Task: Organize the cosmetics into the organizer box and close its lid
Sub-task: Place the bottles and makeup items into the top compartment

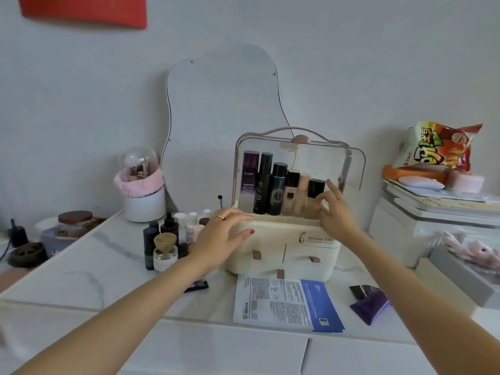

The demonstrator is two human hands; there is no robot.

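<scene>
A cream organizer box (pixel 284 247) with pink drawer pulls stands on the marble table, its clear lid (pixel 324 163) raised. Several tall bottles (pixel 267 185) stand in a row in its top compartment. My right hand (pixel 334 209) reaches into the compartment with its fingers on a small black-capped bottle (pixel 315 189) at the right end of the row. My left hand (pixel 224 236) rests spread on the box's front left corner. A cluster of loose bottles (pixel 167 236) stands left of the box. A purple tube (pixel 370 303) lies at the front right.
A blue and white sachet (pixel 284 301) lies in front of the box, and a small dark item (pixel 198 285) by my left forearm. A wavy mirror (pixel 216 117) leans on the wall behind. A brush holder (pixel 143 190) stands at the left, a snack bag (pixel 438 147) on stacked boxes at the right.
</scene>
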